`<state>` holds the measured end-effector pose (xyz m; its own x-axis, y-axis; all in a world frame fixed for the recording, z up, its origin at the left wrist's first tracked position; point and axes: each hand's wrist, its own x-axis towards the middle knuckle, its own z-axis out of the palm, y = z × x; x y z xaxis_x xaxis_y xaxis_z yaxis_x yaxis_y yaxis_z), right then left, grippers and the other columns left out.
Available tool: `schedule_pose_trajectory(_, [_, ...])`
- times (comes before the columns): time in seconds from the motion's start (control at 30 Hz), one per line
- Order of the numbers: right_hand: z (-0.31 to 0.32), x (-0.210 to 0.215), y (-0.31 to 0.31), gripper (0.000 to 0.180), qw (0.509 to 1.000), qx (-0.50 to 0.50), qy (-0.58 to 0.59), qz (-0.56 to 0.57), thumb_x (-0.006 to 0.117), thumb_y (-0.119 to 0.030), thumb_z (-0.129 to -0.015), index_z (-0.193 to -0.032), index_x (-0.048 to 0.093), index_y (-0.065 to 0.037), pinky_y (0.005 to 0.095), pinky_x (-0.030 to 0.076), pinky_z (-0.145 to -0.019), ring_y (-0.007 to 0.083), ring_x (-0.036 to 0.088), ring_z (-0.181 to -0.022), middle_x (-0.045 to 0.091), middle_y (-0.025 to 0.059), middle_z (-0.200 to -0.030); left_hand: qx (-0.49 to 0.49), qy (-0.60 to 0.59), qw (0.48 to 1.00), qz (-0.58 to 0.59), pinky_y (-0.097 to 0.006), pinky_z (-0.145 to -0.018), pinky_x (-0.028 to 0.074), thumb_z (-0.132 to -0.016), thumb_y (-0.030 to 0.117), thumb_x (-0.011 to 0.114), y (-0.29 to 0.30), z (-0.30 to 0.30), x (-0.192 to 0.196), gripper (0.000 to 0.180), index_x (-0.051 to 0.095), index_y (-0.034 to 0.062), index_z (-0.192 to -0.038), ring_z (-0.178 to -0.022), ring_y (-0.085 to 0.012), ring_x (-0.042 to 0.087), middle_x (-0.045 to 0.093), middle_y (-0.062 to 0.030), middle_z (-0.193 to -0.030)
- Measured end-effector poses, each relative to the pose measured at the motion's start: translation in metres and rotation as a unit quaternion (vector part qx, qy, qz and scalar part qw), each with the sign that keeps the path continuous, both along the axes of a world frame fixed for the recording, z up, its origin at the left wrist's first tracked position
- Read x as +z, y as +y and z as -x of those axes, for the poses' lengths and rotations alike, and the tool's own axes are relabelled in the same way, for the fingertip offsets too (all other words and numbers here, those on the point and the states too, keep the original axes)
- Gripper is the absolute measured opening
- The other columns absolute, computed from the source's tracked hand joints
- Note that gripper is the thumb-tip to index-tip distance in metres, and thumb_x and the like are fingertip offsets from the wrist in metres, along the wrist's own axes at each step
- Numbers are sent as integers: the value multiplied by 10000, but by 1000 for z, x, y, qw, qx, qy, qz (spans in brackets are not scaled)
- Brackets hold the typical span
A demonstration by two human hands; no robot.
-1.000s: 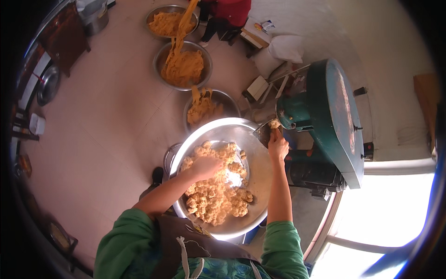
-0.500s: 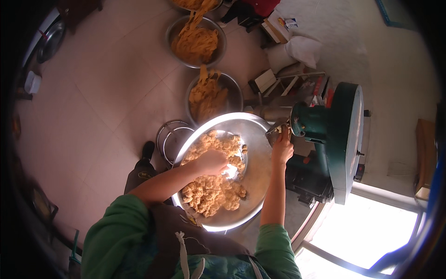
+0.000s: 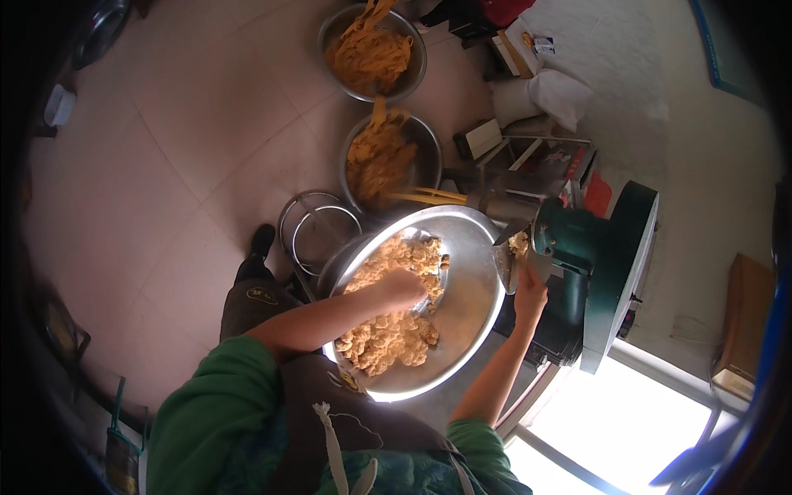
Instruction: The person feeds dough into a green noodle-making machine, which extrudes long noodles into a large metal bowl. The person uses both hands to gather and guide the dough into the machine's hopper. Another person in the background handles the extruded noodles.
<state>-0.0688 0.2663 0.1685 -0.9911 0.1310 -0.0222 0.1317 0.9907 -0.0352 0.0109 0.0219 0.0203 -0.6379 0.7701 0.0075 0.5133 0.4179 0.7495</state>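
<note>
Steel basin (image 3: 462,346) tilted against green machine (image 3: 606,264), crumbly yellow dough (image 3: 396,318) heaped inside, left hand (image 3: 402,286) buried in dough — grip cannot be told, right hand (image 3: 529,299) at machine's hopper, fingers together on a dough clump, noodle bowls (image 3: 417,161) beyond.

A wide, shallow metal basin (image 3: 462,330) sits tilted in front of the person, its rim reaching toward the green machine. Inside it lies a heap of crumbly, pale orange dough (image 3: 388,334), lumpy and loose, piled mostly on the nearer side and the middle. A small clump of the same dough (image 3: 519,244) rests in the machine's metal hopper, just beyond the basin's rim.
</note>
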Motion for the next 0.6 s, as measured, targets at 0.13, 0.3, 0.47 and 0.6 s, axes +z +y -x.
schedule_pose_trajectory(0.13, [10, -43, 8, 333, 986, -77, 36, -147, 494, -373, -917, -1132, 627, -156, 522, 521, -701, 472, 619, -809, 657, 222, -907, -3, 27, 998, -51, -363, -528, 536, -761, 30, 622, 1, -6, 6, 75, 636, 56, -693, -588, -195, 636, 604, -91, -605])
schedule_pose_trajectory(0.3, [27, -29, -21, 328, 974, -74, -25, -213, 493, -382, -895, -1093, 646, -171, 533, 517, -722, 424, 642, -829, 675, 199, -891, 36, 36, 994, -98, -359, -525, 530, -751, 18, 621, -7, -7, 12, 126, 622, 48, -629, -584, -201, 638, 605, -96, -595])
schedule_pose_trajectory(0.47, [12, -14, -33, 377, 980, -79, 14, -184, 510, -382, -889, -1246, 587, -289, 520, 533, -693, 418, 652, -777, 686, 180, -897, 15, 22, 994, -103, -357, -543, 549, -760, 2, 615, -23, 0, 29, 122, 627, 39, -644, -622, -194, 656, 608, -108, -612])
schedule_pose_trajectory(0.6, [24, -56, 2, 365, 977, -73, 29, -199, 525, -351, -898, -1255, 577, -298, 506, 535, -674, 400, 658, -773, 696, 137, -934, 65, 42, 990, -115, -373, -545, 519, -693, 72, 653, -10, -7, 19, 122, 634, 94, -574, -664, -233, 667, 639, -70, -612])
